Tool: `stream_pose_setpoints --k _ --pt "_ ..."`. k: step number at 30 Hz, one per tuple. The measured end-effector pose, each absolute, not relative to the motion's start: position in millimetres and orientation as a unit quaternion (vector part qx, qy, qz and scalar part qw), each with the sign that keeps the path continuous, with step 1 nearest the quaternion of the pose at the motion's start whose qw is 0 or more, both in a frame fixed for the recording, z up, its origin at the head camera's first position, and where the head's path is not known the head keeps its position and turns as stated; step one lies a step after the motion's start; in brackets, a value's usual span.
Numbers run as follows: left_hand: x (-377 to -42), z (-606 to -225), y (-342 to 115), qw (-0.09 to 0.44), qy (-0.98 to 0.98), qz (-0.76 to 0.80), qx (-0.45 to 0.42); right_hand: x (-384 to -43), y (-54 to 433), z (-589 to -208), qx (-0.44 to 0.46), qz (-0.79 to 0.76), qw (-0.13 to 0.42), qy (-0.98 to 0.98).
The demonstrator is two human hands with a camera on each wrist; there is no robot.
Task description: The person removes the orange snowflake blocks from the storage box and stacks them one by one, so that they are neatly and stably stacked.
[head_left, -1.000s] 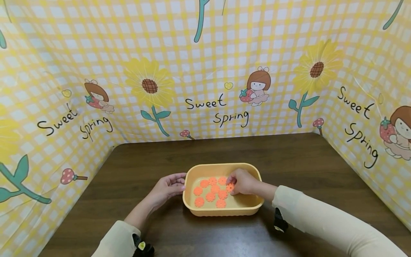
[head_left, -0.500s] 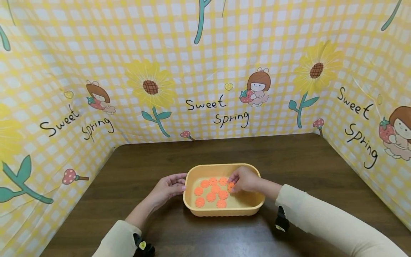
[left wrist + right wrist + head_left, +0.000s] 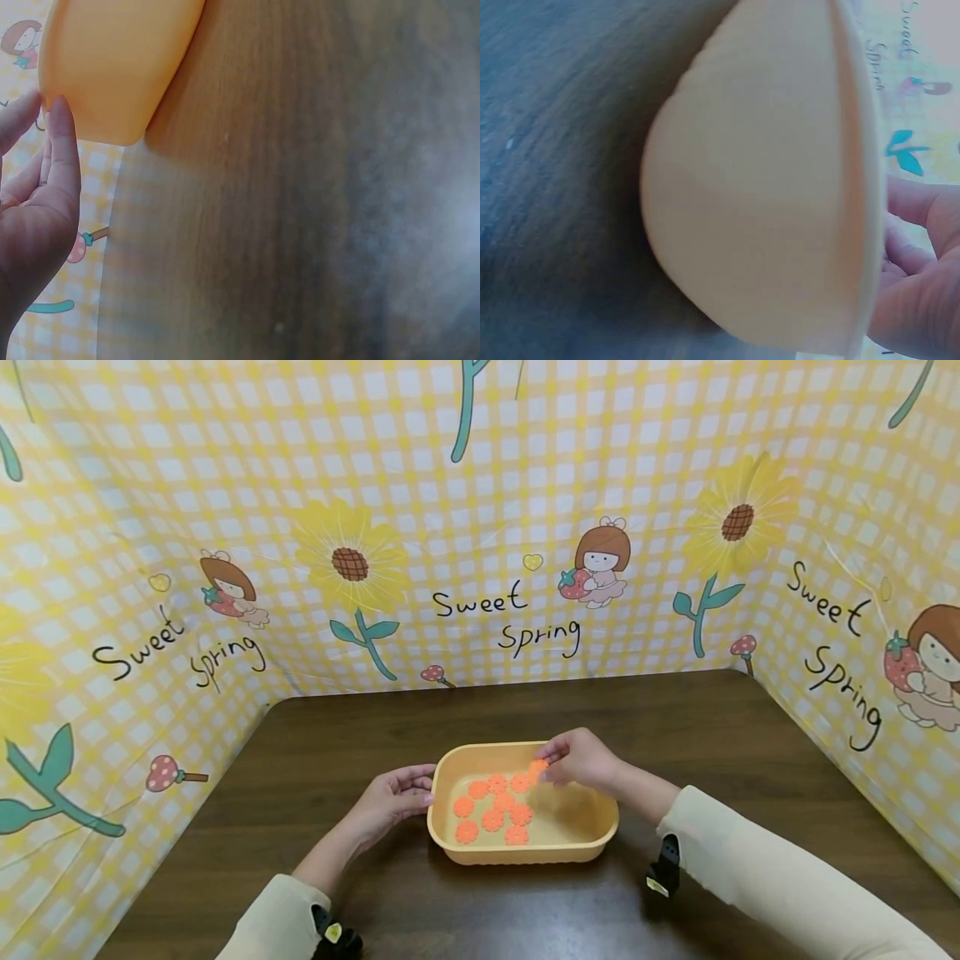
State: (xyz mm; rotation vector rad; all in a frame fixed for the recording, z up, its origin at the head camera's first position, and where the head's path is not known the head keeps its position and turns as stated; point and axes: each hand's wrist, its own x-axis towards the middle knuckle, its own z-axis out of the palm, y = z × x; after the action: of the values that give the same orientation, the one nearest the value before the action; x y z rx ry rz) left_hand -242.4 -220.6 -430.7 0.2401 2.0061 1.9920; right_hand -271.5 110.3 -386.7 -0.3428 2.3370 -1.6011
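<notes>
In the head view a yellow oblong plastic basin (image 3: 525, 855) stands on the table, with several flat orange flower-shaped slices (image 3: 492, 820) lying on its floor toward the left. My left hand (image 3: 386, 806) is at the basin's left end, its fingertips against the outside of the rim; the left wrist view shows two fingertips (image 3: 61, 112) right at that edge. Above the back right part of the basin, my right hand (image 3: 581, 758) pinches one orange flower-shaped slice (image 3: 537, 768) between thumb and fingers. The right wrist view has the basin wall (image 3: 757, 180) covering the held slice and the fingertips.
The dark brown wooden table (image 3: 360, 727) surrounds the basin. Behind it and along both sides hangs a yellow checked cloth (image 3: 480, 527) printed with sunflowers and lettering. Black wrist devices sit at both cream sleeves (image 3: 750, 852).
My right hand has risen and moved slightly back and right, lifting an orange flower-shaped slice off the basin floor. The left hand and the basin hold nearly the same place.
</notes>
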Motion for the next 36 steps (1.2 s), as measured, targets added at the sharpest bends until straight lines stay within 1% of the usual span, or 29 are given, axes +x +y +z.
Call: stream_pose_setpoints --k 9,16,26,36 --pt "-244 -432 -222 0.15 0.703 0.69 0.09 -277 127 -372 -0.082 -0.618 0.138 0.77" --pt "-244 -432 -221 0.151 0.7 0.692 0.089 -282 150 -366 -0.068 -0.638 0.117 0.758" --pt "-246 -433 -221 0.153 0.702 0.691 0.086 -293 183 -369 -0.036 -0.656 0.081 0.75" --pt "-243 -430 -221 0.151 0.702 0.691 0.083 -303 207 -386 -0.024 -0.678 0.062 0.732"
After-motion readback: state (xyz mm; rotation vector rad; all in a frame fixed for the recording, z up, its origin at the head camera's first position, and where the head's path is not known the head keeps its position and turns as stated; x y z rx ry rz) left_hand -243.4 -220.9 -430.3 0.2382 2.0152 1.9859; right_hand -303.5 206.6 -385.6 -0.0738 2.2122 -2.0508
